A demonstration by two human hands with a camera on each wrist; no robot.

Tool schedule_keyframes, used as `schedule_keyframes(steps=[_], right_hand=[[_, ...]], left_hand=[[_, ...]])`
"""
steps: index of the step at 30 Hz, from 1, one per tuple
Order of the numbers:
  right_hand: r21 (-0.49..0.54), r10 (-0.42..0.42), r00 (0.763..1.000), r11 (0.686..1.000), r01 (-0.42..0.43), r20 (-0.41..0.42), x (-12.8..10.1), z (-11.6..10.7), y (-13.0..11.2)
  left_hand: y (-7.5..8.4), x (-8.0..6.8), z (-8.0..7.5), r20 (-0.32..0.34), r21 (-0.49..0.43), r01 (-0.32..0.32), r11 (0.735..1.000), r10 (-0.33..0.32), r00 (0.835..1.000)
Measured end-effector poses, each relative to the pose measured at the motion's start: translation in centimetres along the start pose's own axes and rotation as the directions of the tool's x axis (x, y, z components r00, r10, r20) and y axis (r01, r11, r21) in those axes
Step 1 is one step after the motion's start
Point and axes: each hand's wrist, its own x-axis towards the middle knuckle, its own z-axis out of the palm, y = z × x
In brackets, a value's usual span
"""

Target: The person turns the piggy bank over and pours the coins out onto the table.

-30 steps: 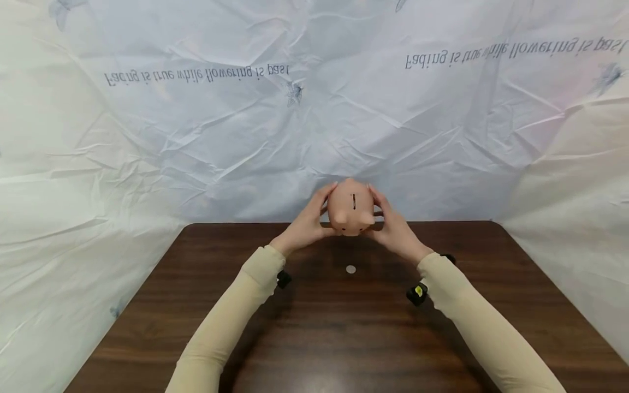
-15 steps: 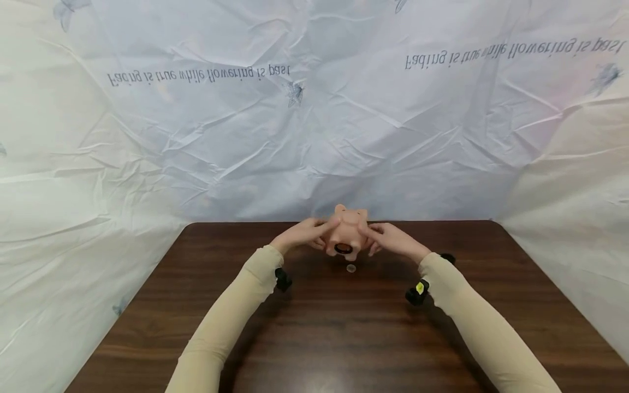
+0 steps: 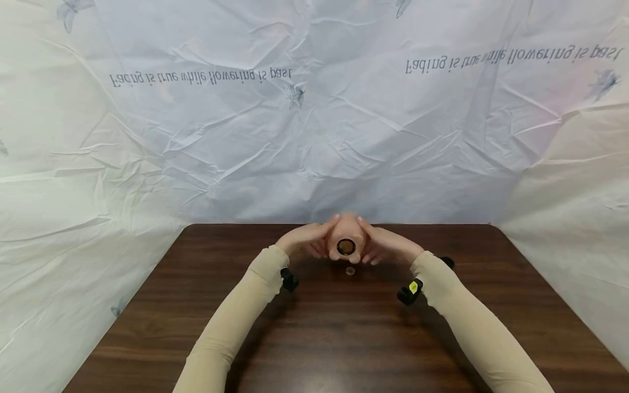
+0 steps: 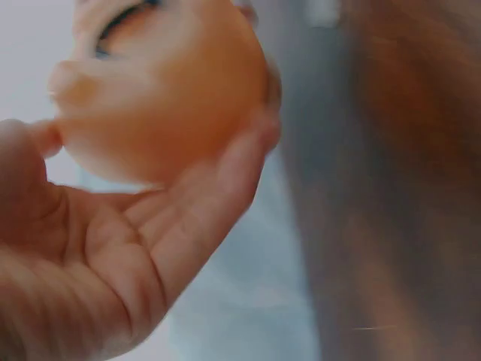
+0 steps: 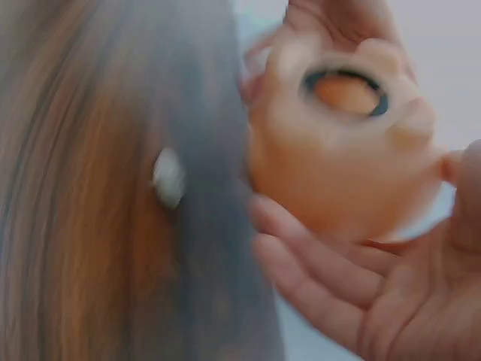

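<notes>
Both hands hold a peach-coloured piggy bank [image 3: 346, 232] over the far side of the table. Its underside, with stubby feet and a round black-rimmed opening [image 5: 347, 93], is turned toward the head camera; the coin slot is hidden. On its left side, the left hand [image 3: 308, 237] grips it with the thumb up along the body and fingers beneath. The right hand [image 3: 388, 243] grips the opposite side the same way, and its fingers [image 5: 323, 263] curve along the bank in the right wrist view. A small silvery coin [image 3: 350, 271] lies on the tabletop just below the bank.
The dark wood-grain table [image 3: 324, 338] ends at a far edge close behind the hands. Wrinkled white sheeting [image 3: 314, 153] with printed lettering hangs behind it and along both sides. Black wrist devices [image 3: 290, 279] sit at the sleeve cuffs.
The piggy bank has been turned from slot-side and face showing to underside showing, and brought lower. Both hands turned with it and keep their grip. The coin stays in place.
</notes>
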Motion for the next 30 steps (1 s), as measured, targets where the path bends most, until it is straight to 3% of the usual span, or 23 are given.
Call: schedule_keyframes(steps=[2,3,4,5,8,9,10,11,12,15,16,17,18,19,21,23,25,27,28,30], right_hand=[[0.000,-0.122,0.990,0.992,0.123,-0.064,-0.3,0.0,-1.3],[-0.021,-0.198,0.975,0.980,0.197,-0.103,-0.7,0.1,-2.0],[-0.040,-0.291,0.945,0.957,0.289,-0.146,-1.1,0.1,-2.7],[-0.085,-0.394,0.903,0.919,0.385,-0.170,-1.9,0.1,-3.7],[-0.187,-0.643,0.743,0.765,0.616,-0.185,-3.6,-0.3,-5.4],[-0.204,-0.688,0.705,0.725,0.657,-0.172,-3.9,-0.5,-5.7],[-0.217,-0.715,0.680,0.698,0.683,-0.160,-4.1,-0.8,-6.0],[-0.240,-0.716,0.681,0.696,0.677,-0.152,-4.1,-1.1,-5.9],[-0.244,-0.686,0.711,0.723,0.646,-0.153,-3.7,-1.5,-5.4],[-0.174,-0.450,0.886,0.887,0.428,-0.110,-2.6,-2.0,-3.8],[-0.148,-0.344,0.935,0.932,0.330,-0.089,-2.2,-2.0,-3.1],[-0.130,-0.250,0.966,0.962,0.241,-0.061,-1.9,-2.0,-2.4],[-0.116,-0.164,0.986,0.980,0.159,-0.038,-1.7,-1.9,-1.8],[-0.108,-0.102,0.995,0.989,0.100,-0.010,-1.5,-1.8,-1.4],[-0.114,-0.028,1.000,0.993,0.028,0.006,-1.2,-1.6,-1.2],[-0.122,-0.037,0.999,0.992,0.037,0.007,-1.0,-1.4,-1.6],[-0.123,-0.088,0.996,0.989,0.085,-0.020,-1.1,-1.5,-2.5],[-0.153,-0.205,0.976,0.969,0.194,-0.066,-1.5,-1.6,-3.6],[-0.181,-0.290,0.953,0.945,0.271,-0.090,-1.7,-1.7,-4.2],[-0.264,-0.458,0.878,0.872,0.413,-0.141,-2.2,-1.8,-5.2]], left_hand=[[1.2,-0.6,-0.6,-0.093,0.026,-0.117,0.993,0.119,0.989],[1.9,-1.0,-0.9,-0.136,0.029,-0.194,0.981,0.196,0.971],[2.7,-1.5,-1.1,-0.181,0.045,-0.287,0.957,0.291,0.940],[3.7,-2.4,-1.1,-0.212,0.068,-0.382,0.922,0.387,0.897],[5.8,-4.0,-1.3,-0.231,0.164,-0.628,0.761,0.648,0.726],[6.2,-4.4,-1.4,-0.220,0.181,-0.671,0.719,0.695,0.685],[6.3,-4.5,-1.4,-0.213,0.194,-0.690,0.697,0.716,0.664],[6.3,-4.4,-1.4,-0.196,0.185,-0.692,0.698,0.716,0.670],[5.7,-3.8,-1.5,-0.182,0.175,-0.670,0.722,0.692,0.698],[3.5,-2.4,-1.2,-0.116,0.134,-0.458,0.879,0.473,0.873],[2.6,-2.0,-0.9,-0.068,0.100,-0.382,0.919,0.390,0.918],[1.6,-1.6,-0.6,-0.015,0.060,-0.304,0.951,0.305,0.952],[0.8,-1.3,-0.4,0.025,0.032,-0.226,0.974,0.225,0.974],[0.0,-1.0,-0.1,0.061,-0.002,-0.167,0.986,0.166,0.984],[-0.8,-0.6,0.1,0.108,-0.094,-0.089,0.992,0.099,0.989],[-0.9,-0.6,0.0,0.080,-0.110,-0.083,0.990,0.092,0.993],[-0.1,-0.8,-0.3,0.016,-0.077,-0.142,0.987,0.144,0.989],[1.0,-1.2,-0.7,-0.056,-0.034,-0.248,0.968,0.246,0.968],[1.7,-1.4,-1.0,-0.089,-0.009,-0.311,0.950,0.309,0.947],[3.0,-1.9,-1.5,-0.143,0.025,-0.434,0.901,0.433,0.890]])
